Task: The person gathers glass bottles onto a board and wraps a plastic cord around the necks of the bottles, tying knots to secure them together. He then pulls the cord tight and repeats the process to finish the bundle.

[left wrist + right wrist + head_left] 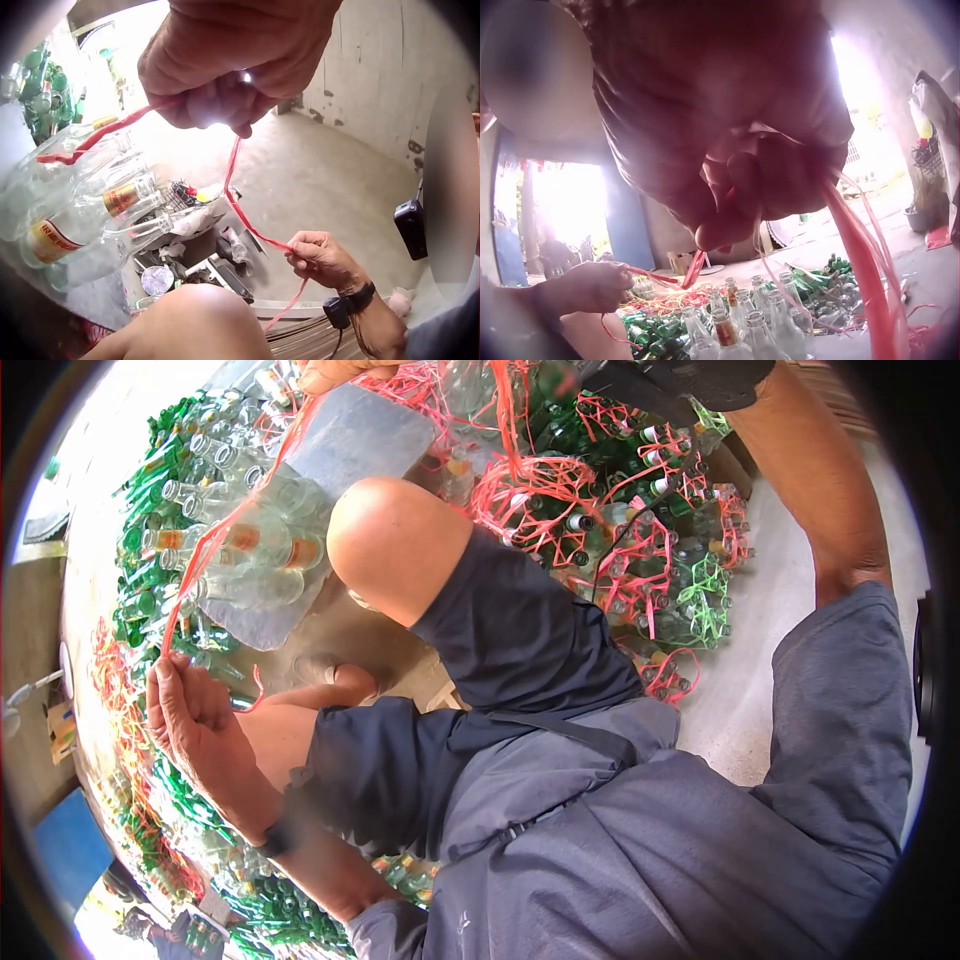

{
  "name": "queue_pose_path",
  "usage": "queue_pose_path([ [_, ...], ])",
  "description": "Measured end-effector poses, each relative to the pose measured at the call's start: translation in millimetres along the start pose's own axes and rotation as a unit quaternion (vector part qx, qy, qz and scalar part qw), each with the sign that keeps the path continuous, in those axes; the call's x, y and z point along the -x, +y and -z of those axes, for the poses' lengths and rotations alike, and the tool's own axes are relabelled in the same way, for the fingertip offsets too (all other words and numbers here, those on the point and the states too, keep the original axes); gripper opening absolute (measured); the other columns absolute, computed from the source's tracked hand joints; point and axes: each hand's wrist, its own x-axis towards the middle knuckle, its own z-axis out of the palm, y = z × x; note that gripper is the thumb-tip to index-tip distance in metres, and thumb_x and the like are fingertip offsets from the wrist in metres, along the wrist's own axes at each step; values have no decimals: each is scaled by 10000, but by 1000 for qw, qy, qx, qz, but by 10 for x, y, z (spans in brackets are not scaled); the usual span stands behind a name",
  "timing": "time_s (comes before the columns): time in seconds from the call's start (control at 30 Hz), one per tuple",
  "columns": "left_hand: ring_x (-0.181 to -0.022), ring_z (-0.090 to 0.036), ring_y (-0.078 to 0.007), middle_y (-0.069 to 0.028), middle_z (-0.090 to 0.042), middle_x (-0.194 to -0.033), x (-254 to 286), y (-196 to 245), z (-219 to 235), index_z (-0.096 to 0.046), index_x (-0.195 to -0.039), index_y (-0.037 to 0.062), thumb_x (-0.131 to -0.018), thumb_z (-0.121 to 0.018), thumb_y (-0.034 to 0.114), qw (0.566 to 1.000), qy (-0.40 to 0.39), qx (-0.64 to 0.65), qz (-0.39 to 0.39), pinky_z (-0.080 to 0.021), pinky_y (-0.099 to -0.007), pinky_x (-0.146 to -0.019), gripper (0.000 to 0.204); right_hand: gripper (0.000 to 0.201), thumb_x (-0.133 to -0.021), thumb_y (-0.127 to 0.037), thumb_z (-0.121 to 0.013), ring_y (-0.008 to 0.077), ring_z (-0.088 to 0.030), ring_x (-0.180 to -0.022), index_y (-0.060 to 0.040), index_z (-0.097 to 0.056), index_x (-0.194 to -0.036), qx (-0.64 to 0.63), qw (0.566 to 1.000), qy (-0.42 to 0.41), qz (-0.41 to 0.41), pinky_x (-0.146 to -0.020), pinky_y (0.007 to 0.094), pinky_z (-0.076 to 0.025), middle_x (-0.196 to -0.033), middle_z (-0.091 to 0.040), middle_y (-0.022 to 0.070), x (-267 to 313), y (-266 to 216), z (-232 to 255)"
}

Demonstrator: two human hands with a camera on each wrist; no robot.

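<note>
Bare concrete floor (725,700), pale wall (375,67) with chipped patches, bright doorway (574,210) beside blue panels. Grey slab (365,435) in front of the seated person's bent knee (400,545). Clear bottles (250,525) stand close together on it, toward its left edge in the head view, the far corner left bare; several carry orange-and-white labels. Left hand (200,715) is closed, thumb and curled fingers pinching one red ribbon (225,520); a short loose tail hangs from the grip. Ribbon runs up past the slab's left side to the right hand (345,372), whose fingertips pinch it as well. Stretch between hands is narrow, slightly twisted, off the slab. From the right hand a thicker bunch of red strands (862,262) also hangs, seen in the right wrist view. Beyond the slab, many green bottles (150,525) are massed on the floor. On the other side of the knee, a tangle of pink-red strips (535,490) lies over more bottles, some wrapped in red, one group in green strips (705,600). Black wrist device (337,311) on the right forearm, its thin cable hanging.
</note>
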Motion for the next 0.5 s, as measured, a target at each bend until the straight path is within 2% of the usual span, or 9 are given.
queue_pose_path([
  [0.03,-517,-208,-4,94,-288,-608,1,4,-1,-608,-965,-7,-1059,-544,177,1000,0,1,0,-164,-208,-452,216,331,-866,-146,-604,80,-303,-456,-30,-458,-592,0,1000,0,0,-430,321,-240,-510,-351,-34,0,61,-38],
  [0.1,-517,-209,-3,92,-286,-609,2,7,13,-606,-963,-6,-1059,-544,175,1000,0,1,0,-166,-207,-449,214,330,-864,-140,-603,80,-299,-450,-28,-455,-590,4,991,53,125,-424,315,-237,-504,-347,-36,4,119,-103],
  [0.13,-517,-210,-3,91,-285,-609,-4,7,38,-606,-963,-7,-1059,-543,175,1000,5,0,2,-168,-208,-448,215,330,-864,-140,-603,80,-299,-450,-28,-455,-590,3,991,54,124,-424,315,-237,-504,-347,-36,-4,143,-110],
  [0.2,-517,-211,-3,90,-284,-610,-6,11,58,-606,-962,-8,-1060,-542,174,1000,10,-1,4,-171,-208,-447,216,325,-868,-138,-604,78,-305,-450,-30,-467,-593,-55,996,26,62,-424,310,-238,-508,-361,-32,-45,108,-122],
  [0.33,-514,-203,-10,88,-281,-611,-26,40,126,-602,-956,-5,-1057,-545,172,999,31,-4,-2,-171,-213,-447,212,306,-870,-143,-612,82,-338,-463,-15,-493,-619,-152,985,-16,74,-431,310,-269,-519,-387,-25,-17,31,-100],
  [0.4,-513,-201,-13,88,-279,-611,-8,60,142,-602,-952,2,-1056,-545,167,999,37,-5,-10,-171,-217,-447,204,290,-879,-147,-625,91,-391,-490,3,-524,-653,-61,992,24,-104,-446,316,-307,-539,-427,-17,-73,-205,-174],
  [0.43,-513,-203,-15,87,-283,-608,10,70,133,-605,-941,14,-1050,-550,159,998,50,-15,-16,-172,-223,-448,190,278,-895,-165,-632,104,-438,-516,24,-581,-698,-66,995,6,-80,-473,319,-351,-561,-481,3,-28,-209,-100],
  [0.47,-512,-204,-17,87,-288,-606,-11,109,160,-607,-931,26,-1045,-554,151,997,69,-25,-32,-172,-228,-449,178,276,-902,-185,-635,107,-452,-526,28,-612,-727,-72,997,35,-22,-485,320,-364,-570,-503,14,-65,-38,-203],
  [0.5,-514,-230,-16,86,-312,-598,-58,119,279,-608,-907,39,-1032,-565,139,998,46,-14,-34,-172,-231,-453,166,281,-909,-205,-638,110,-465,-536,32,-643,-757,-79,994,64,47,-498,322,-377,-579,-526,24,-178,122,-296],
])
